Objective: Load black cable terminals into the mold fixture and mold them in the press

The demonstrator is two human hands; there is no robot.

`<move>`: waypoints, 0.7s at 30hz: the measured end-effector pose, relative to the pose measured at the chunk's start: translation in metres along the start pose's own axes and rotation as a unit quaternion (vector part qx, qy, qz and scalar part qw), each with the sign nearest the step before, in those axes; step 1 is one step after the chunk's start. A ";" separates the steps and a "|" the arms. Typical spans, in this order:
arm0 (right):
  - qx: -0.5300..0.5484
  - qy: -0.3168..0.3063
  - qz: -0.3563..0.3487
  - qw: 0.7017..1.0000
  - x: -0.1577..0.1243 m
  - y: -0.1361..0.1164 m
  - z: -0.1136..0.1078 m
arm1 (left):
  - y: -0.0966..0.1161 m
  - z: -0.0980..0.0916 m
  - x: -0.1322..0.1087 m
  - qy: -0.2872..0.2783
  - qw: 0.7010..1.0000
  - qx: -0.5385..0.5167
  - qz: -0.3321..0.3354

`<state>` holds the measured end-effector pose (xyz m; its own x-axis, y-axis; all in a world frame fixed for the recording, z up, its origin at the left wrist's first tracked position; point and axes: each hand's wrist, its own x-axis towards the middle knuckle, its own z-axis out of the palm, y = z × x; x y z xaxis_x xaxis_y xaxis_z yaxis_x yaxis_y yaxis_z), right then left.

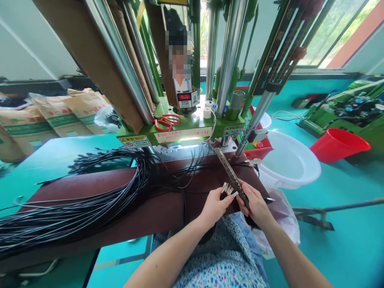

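My left hand is closed around several cable ends, and their silvery metal plugs stick up in a row past the fingertips. Close by on the right, my right hand grips the near end of a long, narrow metal bar with slots along it. The bar slants away toward the machine's lower plate, its far end at the plate's edge. The plugs lie right beside the bar; whether they touch it I cannot tell. A large bundle of black cables lies over the brown tabletop to the left.
A green press machine with steel columns stands ahead, red-handled scissors on its ledge. To the right are a red bin, a white basin and a red bucket. Paper sacks stand left. Another person is behind the machine.
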<state>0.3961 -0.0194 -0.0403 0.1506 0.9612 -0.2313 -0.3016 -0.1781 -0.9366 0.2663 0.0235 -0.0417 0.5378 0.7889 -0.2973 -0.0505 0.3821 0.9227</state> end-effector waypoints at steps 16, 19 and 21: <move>-0.101 0.010 -0.036 0.994 -0.001 0.010 0.000 | 0.006 -0.009 0.001 0.031 0.999 -0.008 0.015; -0.061 0.030 -0.015 0.998 -0.003 0.005 -0.001 | 0.014 -0.012 0.004 0.067 0.995 -0.073 0.006; -0.042 0.039 -0.006 0.998 -0.003 0.004 -0.002 | 0.014 -0.011 0.006 0.049 0.995 -0.086 -0.023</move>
<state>0.3969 -0.0231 -0.0436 0.2268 0.9449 -0.2359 -0.2201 -0.1862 -0.9575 0.2600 0.0386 -0.0331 0.4586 0.8082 -0.3694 -0.1747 0.4896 0.8543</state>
